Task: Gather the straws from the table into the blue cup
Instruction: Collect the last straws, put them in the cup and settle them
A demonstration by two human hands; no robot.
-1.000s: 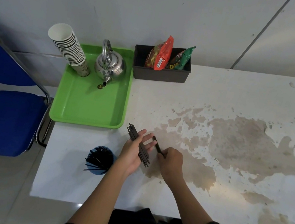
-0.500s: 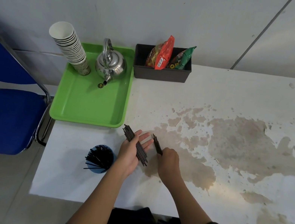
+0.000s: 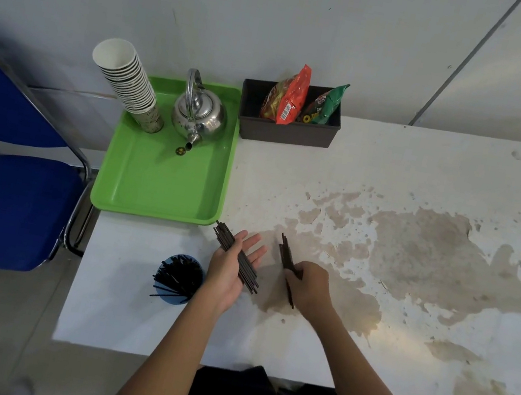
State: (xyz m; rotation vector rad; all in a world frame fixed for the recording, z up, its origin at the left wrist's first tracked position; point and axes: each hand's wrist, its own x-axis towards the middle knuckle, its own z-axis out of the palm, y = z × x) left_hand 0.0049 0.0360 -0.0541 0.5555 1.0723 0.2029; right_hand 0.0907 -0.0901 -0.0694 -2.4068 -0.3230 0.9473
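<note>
A blue cup [image 3: 177,294] stands near the table's front left, with several black straws sticking out of it. Just right of it, my left hand [image 3: 229,273] lies palm up, fingers spread, with a bundle of black straws [image 3: 235,255] across the palm, held by the thumb. My right hand [image 3: 311,288] is closed on a smaller bunch of black straws [image 3: 286,252], whose ends point away from me over the stained tabletop. The two hands are a short gap apart.
A green tray [image 3: 156,186] at the back left carries a steel kettle [image 3: 198,115] and a leaning stack of paper cups [image 3: 126,79]. A black box [image 3: 286,132] of snack packets sits by the wall. A blue chair [image 3: 3,204] stands left of the white table [image 3: 403,327].
My right hand has lifted its small bunch of straws and drawn slightly toward the left hand. The left hand's fingers have opened wider under its bundle.
</note>
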